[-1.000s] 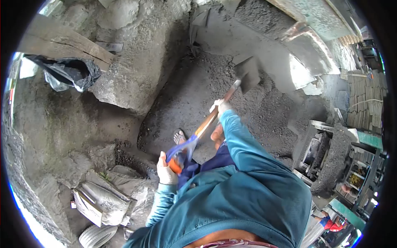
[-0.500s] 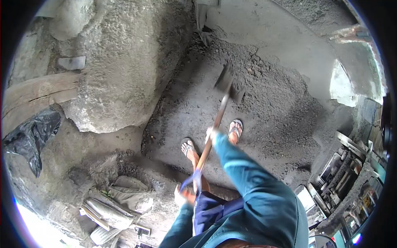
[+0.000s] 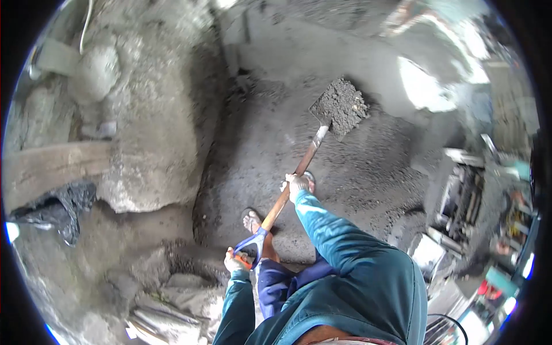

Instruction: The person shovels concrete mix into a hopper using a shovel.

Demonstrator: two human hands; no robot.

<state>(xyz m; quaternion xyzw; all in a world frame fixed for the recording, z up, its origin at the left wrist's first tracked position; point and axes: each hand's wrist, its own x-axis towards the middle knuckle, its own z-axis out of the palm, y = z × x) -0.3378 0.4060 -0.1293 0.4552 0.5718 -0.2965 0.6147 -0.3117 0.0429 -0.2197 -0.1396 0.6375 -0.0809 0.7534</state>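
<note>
A shovel [image 3: 280,205] with a wooden shaft slants across the middle of the view. My left hand [image 3: 236,262] grips the blue D-shaped handle [image 3: 260,244] at its near end, close to my left knee. Farther up, my right hand [image 3: 296,184] is closed around the shaft. The blade, at the far end, carries a heap of dark, damp-looking gravelly material [image 3: 343,107] that covers most of its surface. My sandalled feet stand on the grey ground [image 3: 247,155], one partly hidden behind the right hand.
A big rough rock mass [image 3: 155,121] rises on the left, with a wooden beam [image 3: 63,167] and black plastic sheet [image 3: 69,213] beside it. Loose grey gravel [image 3: 368,172] spreads to the right. Cluttered equipment [image 3: 463,198] stands at the far right.
The shovel blade, empty-looking before, now bears a heap of gravelly material and sits farther out and to the right. Both hands stay on the shovel. The camera view has shifted.
</note>
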